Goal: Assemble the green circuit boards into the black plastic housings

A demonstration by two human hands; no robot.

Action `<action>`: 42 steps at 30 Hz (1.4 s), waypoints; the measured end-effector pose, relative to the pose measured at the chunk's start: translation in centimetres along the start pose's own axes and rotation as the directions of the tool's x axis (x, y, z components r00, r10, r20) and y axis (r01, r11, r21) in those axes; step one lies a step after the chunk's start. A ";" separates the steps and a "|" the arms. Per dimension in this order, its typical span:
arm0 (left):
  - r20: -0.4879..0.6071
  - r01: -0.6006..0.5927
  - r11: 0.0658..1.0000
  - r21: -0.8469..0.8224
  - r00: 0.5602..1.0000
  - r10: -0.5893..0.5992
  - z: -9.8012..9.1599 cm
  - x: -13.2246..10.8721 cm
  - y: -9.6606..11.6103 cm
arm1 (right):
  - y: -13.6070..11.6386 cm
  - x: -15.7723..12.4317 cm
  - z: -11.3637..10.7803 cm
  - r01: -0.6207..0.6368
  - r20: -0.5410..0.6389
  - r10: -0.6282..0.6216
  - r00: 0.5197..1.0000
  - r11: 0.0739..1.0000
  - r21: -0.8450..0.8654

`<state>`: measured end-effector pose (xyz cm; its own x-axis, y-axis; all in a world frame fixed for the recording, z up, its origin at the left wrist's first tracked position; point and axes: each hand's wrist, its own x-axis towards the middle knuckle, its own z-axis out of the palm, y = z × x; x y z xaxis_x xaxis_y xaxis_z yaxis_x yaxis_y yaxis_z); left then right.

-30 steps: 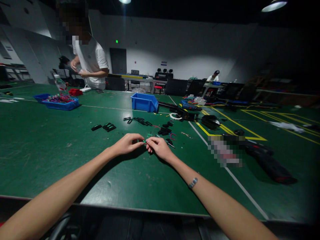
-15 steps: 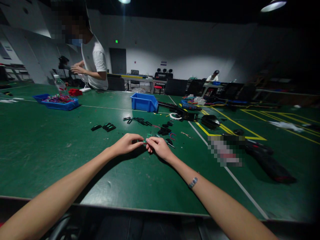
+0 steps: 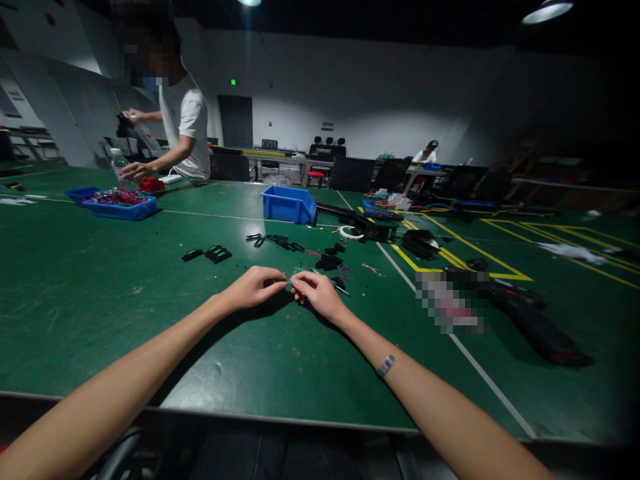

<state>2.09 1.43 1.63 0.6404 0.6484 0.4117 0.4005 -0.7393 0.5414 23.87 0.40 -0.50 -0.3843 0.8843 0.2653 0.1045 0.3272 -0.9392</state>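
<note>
Above the green table (image 3: 220,373), my left hand (image 3: 256,287) and my right hand (image 3: 317,293) meet with their fingertips almost touching. Both are closed in a pinch around something tiny between them, too small to make out. Just beyond the fingers lie small green pieces (image 3: 299,269), partly covered by my right hand. Black plastic parts (image 3: 329,261) and red and blue wires (image 3: 345,271) are right behind them. To the left, several black cases with green inside (image 3: 218,254) sit side by side. Black frame-shaped parts (image 3: 284,243) lie farther back.
A blue bin (image 3: 287,205) stands behind the parts. Blue trays (image 3: 123,208) with coloured pieces are at left, near a bottle (image 3: 119,164) and a co-worker (image 3: 193,127). On the right are a white ring (image 3: 351,232), a blue tool (image 3: 383,211) and a black tool (image 3: 537,320).
My hands stay in nearly the same place, with slight finger movement. The co-worker has spread their hands, one now reaching down by the bottle, the other holding up a clear item.
</note>
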 end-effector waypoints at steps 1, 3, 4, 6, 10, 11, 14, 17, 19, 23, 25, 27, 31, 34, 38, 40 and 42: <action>-0.003 -0.001 1.000 0.003 1.000 0.001 0.0 0.0 0.0 | 0.0 -0.1 0.0 0.008 0.002 -0.008 1.000 1.000 -0.019; -0.008 -0.004 1.000 0.014 1.000 0.004 0.0 0.1 0.0 | 0.0 -0.2 0.1 0.028 0.007 -0.027 1.000 0.997 -0.074; -0.009 -0.004 1.000 0.022 1.000 0.004 0.0 0.1 0.0 | 0.0 -0.2 0.1 0.041 0.011 -0.040 0.999 0.993 -0.109; -0.009 -0.003 0.999 0.043 1.000 0.004 0.0 0.1 -0.1 | 0.0 -0.3 0.0 0.085 0.018 -0.083 0.996 0.976 -0.202; -0.011 -0.014 0.995 0.102 1.000 0.016 0.1 0.0 -0.6 | 0.1 -0.3 -0.5 0.255 0.057 -0.256 0.965 0.866 -0.431; -0.013 -0.020 0.993 0.118 1.000 0.021 0.2 0.0 -0.8 | 0.1 -0.3 -0.7 0.297 0.075 -0.298 0.952 0.829 -0.473; -0.020 -0.037 0.985 0.170 0.999 0.041 0.4 -0.1 -1.2 | 0.1 -0.3 -1.1 0.381 0.128 -0.377 0.917 0.737 -0.558; -0.030 -0.067 0.967 0.245 0.997 0.077 0.4 -0.1 -1.6 | 0.1 -0.3 -1.3 0.415 0.169 -0.403 0.899 0.664 -0.622; -0.031 -0.098 0.947 0.305 0.993 0.113 0.3 -0.1 -1.6 | 0.1 -0.3 -1.4 0.424 0.189 -0.409 0.893 0.620 -0.660; -0.014 -0.143 0.891 0.431 0.986 0.165 0.1 0.0 -1.4 | -0.2 -0.4 -1.4 0.437 0.224 -0.417 0.881 0.533 -0.724; -0.018 -0.154 0.869 0.471 0.983 0.184 0.1 0.0 -1.2 | -0.3 -0.5 -1.4 0.441 0.237 -0.421 0.876 0.495 -0.749; -0.034 -0.158 0.858 0.489 0.979 0.199 0.2 0.1 -1.2 | -0.5 -0.5 -1.3 0.441 0.243 -0.426 0.871 0.464 -0.768; -0.068 -0.149 0.855 0.497 0.976 0.209 0.5 0.0 -1.2 | -0.5 -0.6 -1.2 0.445 0.247 -0.443 0.862 0.423 -0.789; -0.086 -0.145 0.857 0.494 0.973 0.214 0.8 0.0 -1.2 | -0.5 -0.6 -1.2 0.449 0.251 -0.455 0.855 0.405 -0.796; -0.099 -0.139 0.854 0.501 0.971 0.216 1.0 0.0 -1.1 | -0.6 -0.6 -1.3 0.457 0.258 -0.468 0.845 0.382 -0.803; -0.100 -0.136 0.852 0.505 0.972 0.215 1.1 0.0 -1.2 | -0.6 -0.6 -1.3 0.464 0.265 -0.476 0.839 0.370 -0.805; -0.101 -0.134 0.853 0.505 0.972 0.213 1.1 0.0 -1.2 | -0.5 -0.6 -1.3 0.469 0.269 -0.481 0.834 0.364 -0.805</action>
<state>2.32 2.10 0.14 0.6410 0.4915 0.5895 0.5866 -0.8090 0.0366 25.27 0.17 0.10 -0.6172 0.4909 0.6148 0.5961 0.8018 -0.0418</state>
